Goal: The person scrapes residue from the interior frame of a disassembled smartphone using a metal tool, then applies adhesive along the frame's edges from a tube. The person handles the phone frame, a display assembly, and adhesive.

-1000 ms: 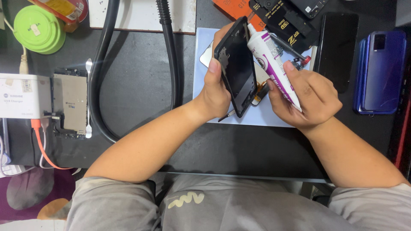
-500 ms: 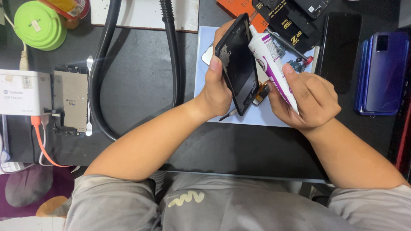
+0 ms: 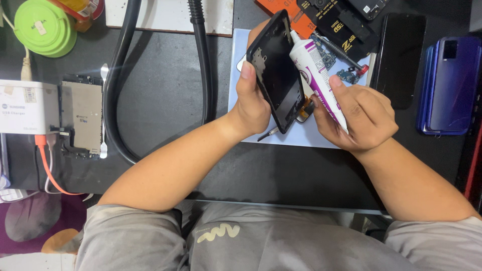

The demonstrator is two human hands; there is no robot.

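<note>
Holding a black phone frame (image 3: pixel 276 70) tilted in the left hand (image 3: pixel 252 103), as 1 second ago.
Right hand (image 3: pixel 357 114) grips the white-and-purple glue tube (image 3: pixel 317 74), nozzle still touching the frame's right edge above the pale blue mat (image 3: pixel 306 136).

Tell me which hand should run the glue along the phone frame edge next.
Right, probably. The right hand already grips the glue tube, nozzle at the black phone frame top edge. The left hand is occupied holding that frame tilted above the pale blue mat.

Glossy black plastic phone frame (image 3: pixel 276 70), smooth white plastic glue tube (image 3: pixel 316 75), matt pale-blue mat (image 3: pixel 241 60).
</note>
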